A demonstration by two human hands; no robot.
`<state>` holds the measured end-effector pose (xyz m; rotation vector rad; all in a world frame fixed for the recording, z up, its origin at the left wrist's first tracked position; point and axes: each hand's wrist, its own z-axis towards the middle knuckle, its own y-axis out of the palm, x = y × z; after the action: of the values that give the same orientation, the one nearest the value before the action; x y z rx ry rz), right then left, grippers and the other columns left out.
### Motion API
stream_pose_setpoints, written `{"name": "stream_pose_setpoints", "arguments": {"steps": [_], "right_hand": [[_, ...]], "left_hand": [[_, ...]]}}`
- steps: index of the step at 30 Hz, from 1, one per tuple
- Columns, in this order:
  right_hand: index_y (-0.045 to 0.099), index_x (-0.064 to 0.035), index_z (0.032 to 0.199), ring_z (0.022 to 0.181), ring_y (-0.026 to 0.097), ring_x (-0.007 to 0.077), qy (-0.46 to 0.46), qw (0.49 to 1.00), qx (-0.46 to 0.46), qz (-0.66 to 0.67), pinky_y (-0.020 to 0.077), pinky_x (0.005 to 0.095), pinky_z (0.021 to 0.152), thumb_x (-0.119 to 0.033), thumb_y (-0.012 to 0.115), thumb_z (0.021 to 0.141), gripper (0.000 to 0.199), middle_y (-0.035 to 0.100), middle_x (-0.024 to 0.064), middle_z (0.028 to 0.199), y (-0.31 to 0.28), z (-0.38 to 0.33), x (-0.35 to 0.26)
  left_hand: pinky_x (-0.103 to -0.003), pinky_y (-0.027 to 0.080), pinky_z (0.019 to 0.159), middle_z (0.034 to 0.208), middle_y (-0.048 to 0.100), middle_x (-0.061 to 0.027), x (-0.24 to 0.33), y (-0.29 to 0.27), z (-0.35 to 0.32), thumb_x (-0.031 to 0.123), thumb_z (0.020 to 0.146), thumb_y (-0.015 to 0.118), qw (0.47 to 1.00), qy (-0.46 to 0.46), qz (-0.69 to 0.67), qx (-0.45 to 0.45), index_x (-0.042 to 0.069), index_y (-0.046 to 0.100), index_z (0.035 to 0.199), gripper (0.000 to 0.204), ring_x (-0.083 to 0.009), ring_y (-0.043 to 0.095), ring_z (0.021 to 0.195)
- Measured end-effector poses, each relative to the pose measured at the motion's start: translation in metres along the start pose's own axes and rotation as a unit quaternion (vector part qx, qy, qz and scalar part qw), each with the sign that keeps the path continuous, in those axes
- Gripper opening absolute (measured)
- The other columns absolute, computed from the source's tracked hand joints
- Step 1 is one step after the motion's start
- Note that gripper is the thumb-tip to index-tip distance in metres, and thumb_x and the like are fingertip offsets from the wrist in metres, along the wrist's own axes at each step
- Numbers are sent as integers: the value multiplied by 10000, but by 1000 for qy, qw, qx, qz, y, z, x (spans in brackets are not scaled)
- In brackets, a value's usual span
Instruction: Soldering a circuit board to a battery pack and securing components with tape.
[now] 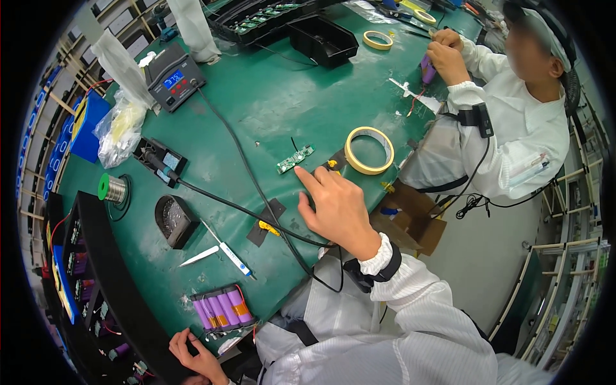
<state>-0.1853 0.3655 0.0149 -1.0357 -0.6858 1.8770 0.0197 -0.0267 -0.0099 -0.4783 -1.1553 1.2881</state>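
The right hand (340,208) is extended, thumb and index finger apart. The green circuit board (295,160) lies just beyond its index fingertip; contact cannot be determined. The left hand (201,362) is loosely curled, fingers apart; the purple battery pack (222,310) lies just beyond it, rightward.

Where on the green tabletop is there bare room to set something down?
Widest patch: between the black bin, station cable and circuit board. Smaller patch: between the black tray and black rack. Crowded: around the right hand, with the circuit board and tape roll close by, and around the soldering iron and solder spool.
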Motion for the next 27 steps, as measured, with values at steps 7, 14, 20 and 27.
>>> {"name": "stream_pose_setpoints", "arguments": {"steps": [7,14,20,27], "right_hand": [[683,-36,1247,734,615,256,-2,1000,-2,6,517,381,639,-134,719,828,432,555,90,835,-2,-1,-2],[684,-30,1244,739,618,260,-9,1000,5,1,516,382,643,-143,718,831,429,558,94,837,0,-2,-1],[684,-27,1235,750,624,265,-9,1000,11,3,522,385,653,-148,719,828,425,566,97,849,-1,-2,0],[679,-24,1226,771,638,276,-7,1000,16,5,530,396,668,-153,722,820,427,580,107,870,-1,-2,-1]], "left_hand": [[-397,469,888,1031,626,-140,-4,1,-1,-38,942,623,1000,0,-4,13,-39,679,1035,108,-294,598,998],[-403,476,891,1025,635,-148,-2,1,1,-38,946,616,1000,16,-15,10,-43,678,1049,120,-298,604,987],[-471,502,875,980,697,-185,23,-3,12,-22,914,677,997,65,-10,44,-28,744,994,104,-368,635,909],[-472,504,874,966,705,-186,21,-4,13,19,943,678,995,81,-6,53,-38,745,988,99,-373,632,899]]}}
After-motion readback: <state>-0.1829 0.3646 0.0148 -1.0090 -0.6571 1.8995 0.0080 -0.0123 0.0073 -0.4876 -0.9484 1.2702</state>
